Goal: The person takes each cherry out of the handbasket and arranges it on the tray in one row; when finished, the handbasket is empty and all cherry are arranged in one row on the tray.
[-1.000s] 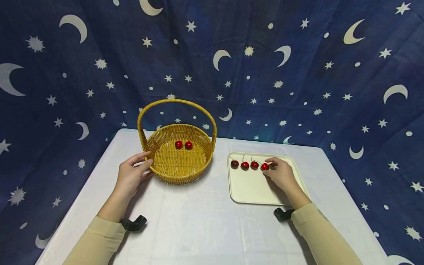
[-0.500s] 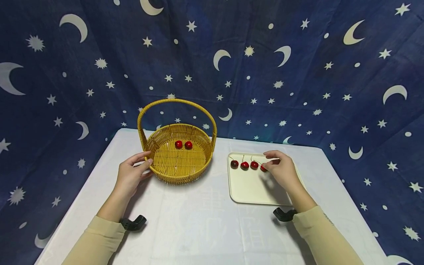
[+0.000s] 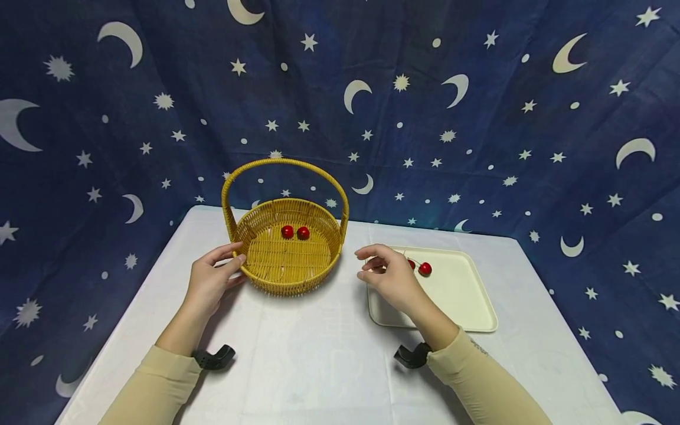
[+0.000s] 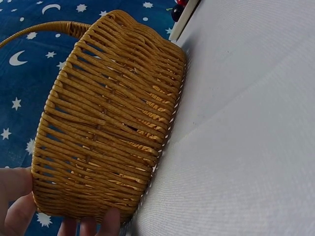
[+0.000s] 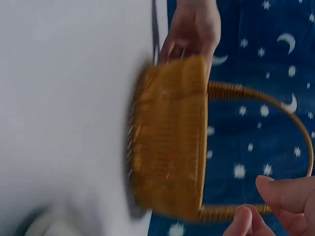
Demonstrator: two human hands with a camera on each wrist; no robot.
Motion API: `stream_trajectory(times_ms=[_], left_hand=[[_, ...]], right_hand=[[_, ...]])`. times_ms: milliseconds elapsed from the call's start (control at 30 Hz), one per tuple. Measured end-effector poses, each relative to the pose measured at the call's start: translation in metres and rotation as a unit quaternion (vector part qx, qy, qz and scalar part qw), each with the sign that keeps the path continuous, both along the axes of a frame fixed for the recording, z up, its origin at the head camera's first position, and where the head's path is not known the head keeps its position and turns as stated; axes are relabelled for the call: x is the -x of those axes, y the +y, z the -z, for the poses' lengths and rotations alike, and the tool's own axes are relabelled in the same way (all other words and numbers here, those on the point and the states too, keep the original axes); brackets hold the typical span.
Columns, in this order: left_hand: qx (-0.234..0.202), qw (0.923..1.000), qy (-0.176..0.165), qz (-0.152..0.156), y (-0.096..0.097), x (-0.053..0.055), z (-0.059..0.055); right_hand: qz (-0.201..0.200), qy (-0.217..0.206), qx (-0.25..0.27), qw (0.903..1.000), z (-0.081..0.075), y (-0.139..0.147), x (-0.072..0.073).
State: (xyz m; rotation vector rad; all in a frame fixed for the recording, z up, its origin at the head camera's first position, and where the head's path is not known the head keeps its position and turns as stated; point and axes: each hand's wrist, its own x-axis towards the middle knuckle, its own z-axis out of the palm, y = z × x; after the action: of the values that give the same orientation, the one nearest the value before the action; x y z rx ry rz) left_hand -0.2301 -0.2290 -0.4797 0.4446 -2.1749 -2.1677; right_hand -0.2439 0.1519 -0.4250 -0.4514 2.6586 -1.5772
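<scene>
My left hand [image 3: 212, 276] grips the rim of a woven yellow basket [image 3: 289, 288] at its left side, thumb by the rim and fingers against the outer wall. Two red cherries [image 3: 303, 233] lie on the basket's floor. To the right is a cream tray [image 3: 457, 295] bearing red cherries [image 3: 424, 269] with stems near its back edge. My right hand [image 3: 393, 277] is above the tray's left end and hides some of those cherries. Its thumb and fingers stand apart, with nothing between them in the right wrist view, where the basket [image 5: 170, 137] is in front.
A white cloth covers the table [image 3: 308, 366]. The basket's tall arched handle [image 3: 284, 161] rises over it. Behind hangs a dark blue curtain [image 3: 319, 71] with moons and stars. Each wrist wears a black camera mount [image 3: 215, 358].
My right hand has left the rightmost cherry, which stays on the tray, and has moved left across the row toward the basket. The left hand and basket have stayed in place.
</scene>
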Motion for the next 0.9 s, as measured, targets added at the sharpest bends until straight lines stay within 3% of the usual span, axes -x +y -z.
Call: stream_trajectory(times_ms=[200,400,667,900], left_hand=[[0.002,1.0,0.003,0.005,0.001,-0.001,-0.002],[0.008,0.9999,0.008,0.005,0.002,-0.002,-0.002],[0.01,0.9999,-0.003,0.006,0.001,-0.001,0.0],[0.009,0.9999,-0.001,0.008,-0.001,-0.001,-0.001]], right_hand=[[-0.051,0.004,0.033,0.9982,-0.01,-0.044,0.01],[-0.078,0.003,0.01,0.9969,-0.011,-0.087,0.039],[-0.073,-0.03,-0.047,0.9957,0.007,-0.119,0.084],[-0.051,-0.034,-0.099,0.9932,0.015,-0.136,0.105]])
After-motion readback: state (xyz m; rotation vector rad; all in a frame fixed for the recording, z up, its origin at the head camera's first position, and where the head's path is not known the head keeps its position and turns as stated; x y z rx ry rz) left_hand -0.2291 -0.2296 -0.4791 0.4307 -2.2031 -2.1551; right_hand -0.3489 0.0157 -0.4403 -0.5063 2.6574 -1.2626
